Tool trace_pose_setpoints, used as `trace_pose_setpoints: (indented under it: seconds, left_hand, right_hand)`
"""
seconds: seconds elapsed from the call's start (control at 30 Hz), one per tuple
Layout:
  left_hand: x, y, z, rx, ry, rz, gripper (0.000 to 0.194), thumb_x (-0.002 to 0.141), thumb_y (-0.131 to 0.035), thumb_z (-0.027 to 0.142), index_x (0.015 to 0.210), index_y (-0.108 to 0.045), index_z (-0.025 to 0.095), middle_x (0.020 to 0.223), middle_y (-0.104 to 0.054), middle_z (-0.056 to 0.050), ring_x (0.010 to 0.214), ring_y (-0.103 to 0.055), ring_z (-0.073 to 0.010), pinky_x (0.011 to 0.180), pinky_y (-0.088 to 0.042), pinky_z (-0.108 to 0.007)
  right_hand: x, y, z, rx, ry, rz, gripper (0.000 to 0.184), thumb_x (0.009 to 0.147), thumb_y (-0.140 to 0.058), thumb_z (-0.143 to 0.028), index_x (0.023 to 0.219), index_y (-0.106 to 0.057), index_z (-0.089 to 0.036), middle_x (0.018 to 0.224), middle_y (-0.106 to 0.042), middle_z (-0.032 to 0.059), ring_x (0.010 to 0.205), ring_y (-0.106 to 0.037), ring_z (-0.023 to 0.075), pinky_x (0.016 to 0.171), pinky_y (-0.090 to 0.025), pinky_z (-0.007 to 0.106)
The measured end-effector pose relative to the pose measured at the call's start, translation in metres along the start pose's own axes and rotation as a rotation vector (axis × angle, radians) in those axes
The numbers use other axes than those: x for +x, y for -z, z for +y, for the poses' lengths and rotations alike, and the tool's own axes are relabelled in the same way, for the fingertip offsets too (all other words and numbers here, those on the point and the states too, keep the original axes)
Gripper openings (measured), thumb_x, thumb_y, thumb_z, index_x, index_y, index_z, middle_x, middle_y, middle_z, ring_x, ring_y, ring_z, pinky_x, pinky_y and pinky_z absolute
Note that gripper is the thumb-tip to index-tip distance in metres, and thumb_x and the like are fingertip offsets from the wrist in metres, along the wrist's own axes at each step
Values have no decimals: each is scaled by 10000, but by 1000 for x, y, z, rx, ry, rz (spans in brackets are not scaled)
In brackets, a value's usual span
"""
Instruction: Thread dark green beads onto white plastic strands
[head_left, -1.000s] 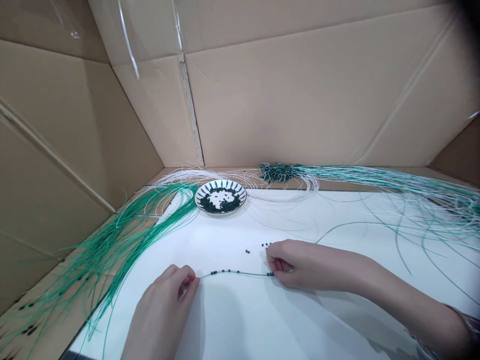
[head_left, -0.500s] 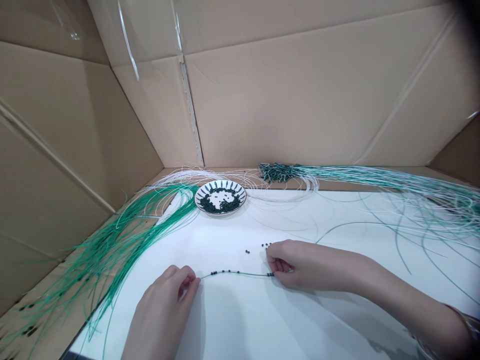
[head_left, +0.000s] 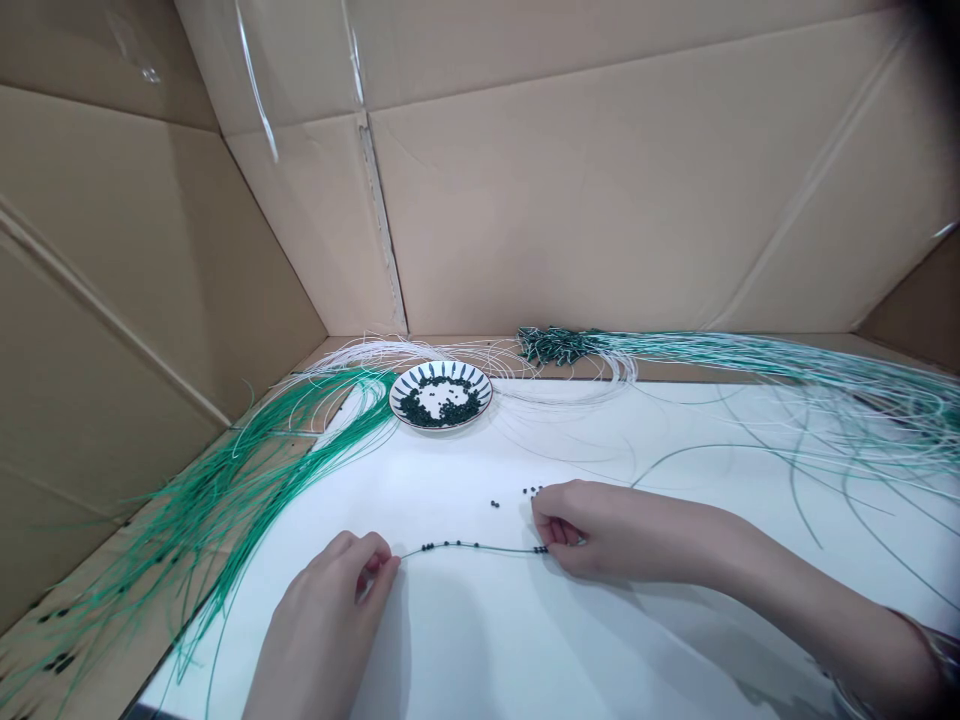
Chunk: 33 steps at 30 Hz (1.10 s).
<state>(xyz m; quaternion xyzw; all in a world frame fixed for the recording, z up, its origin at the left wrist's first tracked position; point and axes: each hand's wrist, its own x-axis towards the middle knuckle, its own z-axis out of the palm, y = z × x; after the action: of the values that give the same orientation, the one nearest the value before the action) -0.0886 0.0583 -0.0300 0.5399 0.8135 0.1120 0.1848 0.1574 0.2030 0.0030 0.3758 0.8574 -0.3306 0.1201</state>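
A thin green string [head_left: 506, 549] runs between my two hands just above the white board, with several small black beads [head_left: 457, 543] threaded along it. My left hand [head_left: 341, 580] pinches the string's left end between thumb and forefinger. Fingers of my right hand [head_left: 574, 525] close on the string at its other side, where more black beads [head_left: 541, 549] sit against the fingertips. Several loose beads [head_left: 495, 504] lie on the board beyond the string, some close to my right knuckles. Part of the string inside my right hand is hidden.
A striped plate [head_left: 442, 367] of black beads stands at the back. Green strings [head_left: 247, 520] spread over the left side. A bundle of green and white strings [head_left: 712, 347] stretches along the back right. Cardboard walls [head_left: 600, 200] enclose the white board [head_left: 450, 640].
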Motion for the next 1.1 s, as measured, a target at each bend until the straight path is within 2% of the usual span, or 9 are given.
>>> trace_pose_setpoints:
  seconds: [0.9,1.0,1.1]
  left_hand:
    - [-1,2,4,-4,3,-1,312,970,-331,306,805,-591,258,877,-623,-37,837,-630,-257,765,-416,-402]
    - [0,3,1,-72,-7,25,298,962,-367,344,819,-617,267,892,-637,-32,842,-638,-254,784,-427,-402]
    - [-1,3,-5,-264,-30,120,240,929,-474,437,820,-623,284,936,-657,-14,867,-642,-243,729,-443,-349]
  right_hand:
    - [-2,-2,3,44,25,2,74,763,-541,-155,746,-537,-226,798,-614,6,647,-472,173,527,-316,283]
    - [-1,0,2,81,32,2,77,752,-555,-146,735,-533,-219,780,-601,9,641,-460,169,520,-301,278]
    - [-2,7,2,158,66,11,68,778,-567,-153,755,-536,-209,806,-600,13,675,-473,166,546,-318,269]
